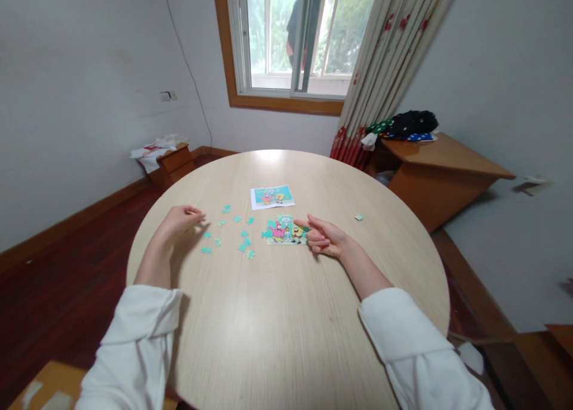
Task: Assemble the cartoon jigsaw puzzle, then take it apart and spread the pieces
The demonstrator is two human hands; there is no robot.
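Observation:
My left hand (184,219) hovers over the left of the table, fingertips drawn together. Whether a small piece is between them cannot be made out. Loose turquoise puzzle pieces (244,243) are scattered to its right, several of them lying singly. My right hand (326,237) is at the right edge of a partly joined jigsaw puzzle (281,232), which shows a pink and a yellow cartoon figure. Its index finger stretches over the puzzle, while the other fingers curl and hold nothing visible. Behind the puzzle lies a printed reference picture (273,197) with similar figures.
Everything lies on a round, pale wooden table (268,326). A small light-coloured piece (359,217) sits apart on the right. Beyond the table are a wooden desk (443,159) with cloths, a low wooden stand (176,162), a curtain and a window.

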